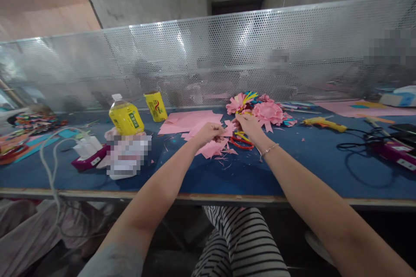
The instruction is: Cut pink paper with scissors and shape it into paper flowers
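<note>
Both my hands meet over the middle of the blue table [201, 177]. My left hand [210, 132] is closed on a piece of pink paper [229, 128]. My right hand [247, 124], with a thin bracelet on its wrist, pinches the same pink piece from the right side. Under the hands lie loose pink paper cuttings [211, 148] and red-handled scissors [241, 142]. Flat pink sheets [188, 122] lie just behind my left hand. Finished pink paper flowers [266, 111] are piled behind my right hand.
A yellow drink bottle [125, 117] and a yellow can [156, 106] stand at the left. A yellow glue gun [323, 124] with a black cable lies at the right. A perforated metal screen [208, 60] closes the back. Coloured paper scraps [32, 121] sit at far left.
</note>
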Tool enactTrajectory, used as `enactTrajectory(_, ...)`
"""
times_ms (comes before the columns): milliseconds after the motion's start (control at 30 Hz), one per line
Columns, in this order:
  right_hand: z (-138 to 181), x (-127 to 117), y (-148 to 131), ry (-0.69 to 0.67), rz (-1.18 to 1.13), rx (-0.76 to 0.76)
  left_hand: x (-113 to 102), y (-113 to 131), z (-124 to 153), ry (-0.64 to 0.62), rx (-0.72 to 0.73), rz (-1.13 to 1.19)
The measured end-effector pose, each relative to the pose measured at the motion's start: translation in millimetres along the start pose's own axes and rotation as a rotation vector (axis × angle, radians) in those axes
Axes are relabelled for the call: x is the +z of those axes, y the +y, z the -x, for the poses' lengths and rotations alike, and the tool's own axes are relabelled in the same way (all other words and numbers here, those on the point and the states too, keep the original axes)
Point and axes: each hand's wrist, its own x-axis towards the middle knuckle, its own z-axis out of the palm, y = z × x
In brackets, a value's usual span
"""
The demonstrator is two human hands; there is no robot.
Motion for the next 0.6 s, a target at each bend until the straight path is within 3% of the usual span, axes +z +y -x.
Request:
enactTrajectory(100,-1.4,1.5,4.1,-0.108,-0.100,0.035,-0.5,2.2,1.8,0.015,0.029,-0.010)
enactTrajectory(167,0.4,4.5,6.9,-0.244,-0.051,0.005,-0.9,1.9,2.1,0.014,0.035,-0.016)
enactTrajectory(233,2.9,6.8,7.7,-0.288,0.020,-0.066,-1.3,0.1,1.6,0.015,0.037,-0.029)
enactTrajectory(433,1.9,2.0,5.6,-0.240,0.072,-0.003,-0.9,-3.3,0.2,0.024,0.028,-0.026)
enactTrajectory(600,-3.6,-2.2,9.4,-0.204,-0.022,0.079,2.9,1.0,2.3,0.085,0.088,-0.177)
